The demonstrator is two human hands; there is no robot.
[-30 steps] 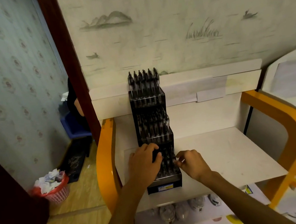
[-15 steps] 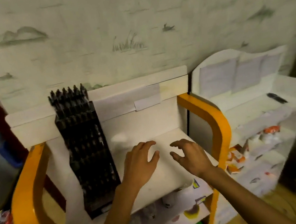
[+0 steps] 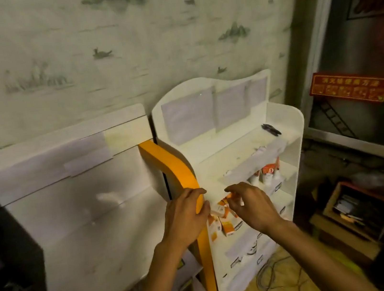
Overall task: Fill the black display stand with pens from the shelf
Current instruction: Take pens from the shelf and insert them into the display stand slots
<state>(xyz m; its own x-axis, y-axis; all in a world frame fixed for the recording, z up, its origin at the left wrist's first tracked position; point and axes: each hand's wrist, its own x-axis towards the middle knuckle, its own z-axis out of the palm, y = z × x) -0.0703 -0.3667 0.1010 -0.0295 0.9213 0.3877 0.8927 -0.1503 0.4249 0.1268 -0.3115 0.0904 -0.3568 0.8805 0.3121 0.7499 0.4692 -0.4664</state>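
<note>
Both hands empty, fingers loosely spread: left hand point(image 3: 187, 217), right hand point(image 3: 251, 207) near white shelf point(image 3: 291, 127). Pens point(image 3: 271, 129) on its top tier: light, stiff, slippery; pinch mid-barrel.

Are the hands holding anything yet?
No. Left hand and right hand hover with loosely curled, empty fingers before the white shelf.
</note>
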